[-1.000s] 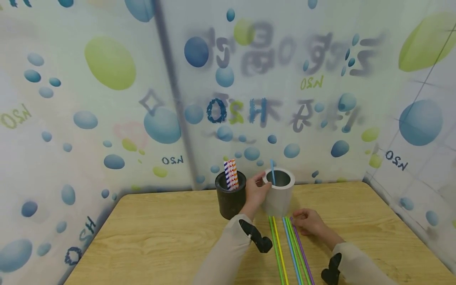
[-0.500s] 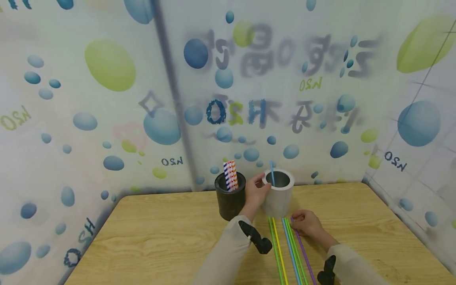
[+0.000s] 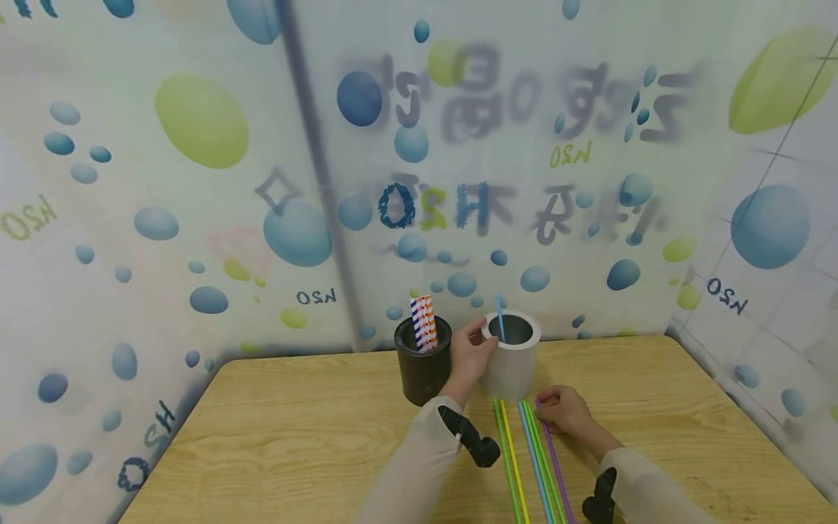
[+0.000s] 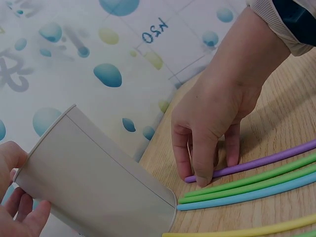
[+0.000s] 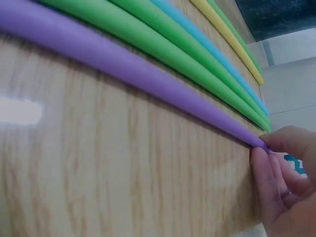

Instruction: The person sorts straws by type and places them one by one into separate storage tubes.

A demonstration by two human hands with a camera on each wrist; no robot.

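My left hand (image 3: 473,356) grips the rim of a white cylindrical holder (image 3: 511,372), fingers at its left side; its fingers (image 4: 30,212) also show at the rim in the left wrist view. One blue straw (image 3: 500,316) stands inside the holder. Low over the table, my right hand (image 3: 568,413) pinches the upper end of a purple straw (image 5: 148,81) between thumb and fingers. The purple straw lies along the table, slightly apart from two green straws (image 4: 256,180) and a light blue straw (image 4: 247,197) beside it.
A black cylindrical holder (image 3: 422,375) with several striped straws (image 3: 424,324) stands left of the white one. A yellow straw (image 3: 513,458) and another green straw (image 3: 505,458) lie nearer the left forearm. Behind the wooden table (image 3: 294,437) hangs a patterned curtain (image 3: 196,291).
My right hand has shifted slightly left onto the purple straw's end. That straw has moved a little away from the green ones at its upper end. My left hand stays on the white holder.
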